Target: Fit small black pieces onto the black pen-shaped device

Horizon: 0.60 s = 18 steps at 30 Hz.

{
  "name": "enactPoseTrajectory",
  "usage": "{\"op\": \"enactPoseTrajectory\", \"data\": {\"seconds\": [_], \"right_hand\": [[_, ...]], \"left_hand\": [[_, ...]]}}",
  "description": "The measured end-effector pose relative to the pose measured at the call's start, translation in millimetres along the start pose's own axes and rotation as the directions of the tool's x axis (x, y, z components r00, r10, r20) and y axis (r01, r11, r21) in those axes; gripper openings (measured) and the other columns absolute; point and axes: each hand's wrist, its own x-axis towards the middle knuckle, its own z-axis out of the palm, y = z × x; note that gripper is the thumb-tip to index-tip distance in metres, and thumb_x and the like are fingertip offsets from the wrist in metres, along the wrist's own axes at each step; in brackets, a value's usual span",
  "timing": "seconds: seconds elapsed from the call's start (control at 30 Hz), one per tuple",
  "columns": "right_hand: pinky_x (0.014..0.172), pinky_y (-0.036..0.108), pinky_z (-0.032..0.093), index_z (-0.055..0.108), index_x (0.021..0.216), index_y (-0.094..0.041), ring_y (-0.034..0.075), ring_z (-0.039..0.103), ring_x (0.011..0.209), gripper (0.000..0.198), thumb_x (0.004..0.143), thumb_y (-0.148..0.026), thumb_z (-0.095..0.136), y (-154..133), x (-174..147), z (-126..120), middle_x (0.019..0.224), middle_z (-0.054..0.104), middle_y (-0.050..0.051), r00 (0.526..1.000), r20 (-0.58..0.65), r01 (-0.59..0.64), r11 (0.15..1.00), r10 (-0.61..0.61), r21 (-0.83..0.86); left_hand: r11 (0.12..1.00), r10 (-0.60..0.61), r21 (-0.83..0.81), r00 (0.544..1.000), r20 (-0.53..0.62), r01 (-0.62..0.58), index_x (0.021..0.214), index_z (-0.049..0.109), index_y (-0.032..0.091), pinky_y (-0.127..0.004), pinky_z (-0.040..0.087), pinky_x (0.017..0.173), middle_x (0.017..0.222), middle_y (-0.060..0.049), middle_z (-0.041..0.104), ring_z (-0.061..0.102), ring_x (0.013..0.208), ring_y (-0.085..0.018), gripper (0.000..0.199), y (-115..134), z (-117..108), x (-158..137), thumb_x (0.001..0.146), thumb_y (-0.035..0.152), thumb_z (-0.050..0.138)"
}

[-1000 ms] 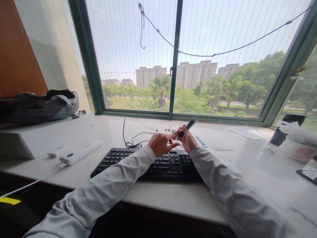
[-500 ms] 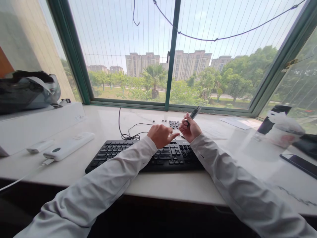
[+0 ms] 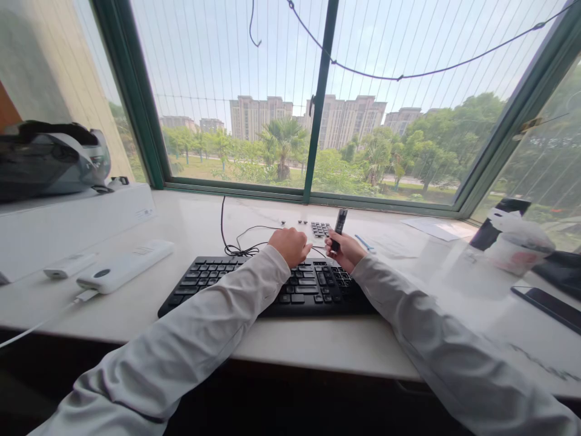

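Observation:
A black keyboard (image 3: 200,289) lies on the white desk, its number pad (image 3: 341,275) showing bare sockets. My right hand (image 3: 347,249) is closed around a slim black pen-like tool (image 3: 339,225), held nearly upright. Thin pale wire shows at the tool's lower end, just above the number pad. My left hand (image 3: 290,246) is closed over the keyboard's back edge, thumb toward the right hand; what its fingers hold, if anything, is hidden. Removed keycaps (image 3: 320,229) lie in rows behind the hands, with several small ones (image 3: 301,222) to their left.
A black cable (image 3: 236,249) coils behind the keyboard. A blue-and-white stick (image 3: 364,243) lies right of my right hand. At left are a white power bank (image 3: 124,266) and a white box (image 3: 77,227); at right, a phone (image 3: 549,307) and a bagged cup (image 3: 517,245).
My right hand has turned and lowered the black tool, from slanting right to nearly upright over the number pad. My left thumb has drawn in, and the blue-and-white stick has come into view.

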Motion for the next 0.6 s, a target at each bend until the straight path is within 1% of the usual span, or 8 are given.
{"op": "enactPoseTrajectory", "data": {"seconds": [0.1, 0.2, 0.4, 0.5, 0.6], "right_hand": [[0.047, 0.019, 0.034, 0.045, 0.076, -0.020, 0.008, 0.040, 0.049, 0.015, 0.083, -0.026, 0.057, 0, -1, 1, 0.057, 0.045, -0.005, 0.999, -0.040, -0.030, 0.999, 0.028, -0.043], [0.048, 0.019, 0.034, 0.043, 0.076, -0.020, 0.008, 0.041, 0.049, 0.016, 0.085, -0.026, 0.055, 0, -2, 2, 0.057, 0.046, -0.006, 0.997, -0.041, -0.063, 0.996, 0.061, -0.061], [0.047, 0.020, 0.033, 0.043, 0.076, -0.020, 0.007, 0.040, 0.048, 0.013, 0.087, -0.022, 0.050, -2, -9, 7, 0.057, 0.045, -0.006, 0.993, -0.100, -0.077, 0.986, 0.063, -0.146], [0.047, 0.020, 0.033, 0.043, 0.076, -0.020, 0.007, 0.040, 0.049, 0.013, 0.085, -0.022, 0.052, 1, -9, 7, 0.057, 0.046, -0.005, 0.994, -0.102, -0.056, 0.983, 0.039, -0.172], [0.046, 0.020, 0.031, 0.044, 0.077, -0.021, 0.008, 0.041, 0.050, 0.015, 0.079, -0.023, 0.058, 10, -2, 4, 0.058, 0.047, -0.005, 0.995, -0.102, 0.005, 0.983, -0.024, -0.183]], "left_hand": [[1.000, -0.004, -0.008, 1.000, 0.013, 0.004, 0.088, 0.072, 0.018, -0.036, 0.047, 0.073, 0.085, -0.013, 0.068, 0.064, 0.083, -0.027, 0.045, 1, 0, 0, 0.087, 0.049, 0.040], [1.000, -0.004, -0.019, 1.000, 0.006, 0.004, 0.087, 0.072, 0.018, -0.035, 0.047, 0.073, 0.084, -0.012, 0.068, 0.064, 0.082, -0.026, 0.046, 0, -1, 0, 0.087, 0.050, 0.040], [1.000, 0.003, -0.015, 1.000, -0.004, -0.003, 0.086, 0.073, 0.019, -0.036, 0.047, 0.072, 0.083, -0.012, 0.068, 0.064, 0.080, -0.026, 0.044, 0, -1, 0, 0.087, 0.049, 0.041], [1.000, 0.005, -0.017, 1.000, -0.009, -0.005, 0.085, 0.073, 0.020, -0.036, 0.047, 0.071, 0.082, -0.012, 0.068, 0.064, 0.080, -0.027, 0.044, 1, 0, 0, 0.087, 0.049, 0.040], [1.000, 0.009, -0.019, 1.000, -0.018, -0.010, 0.084, 0.073, 0.020, -0.037, 0.047, 0.070, 0.082, -0.012, 0.068, 0.064, 0.079, -0.028, 0.044, 1, 0, -1, 0.087, 0.050, 0.040]]}}
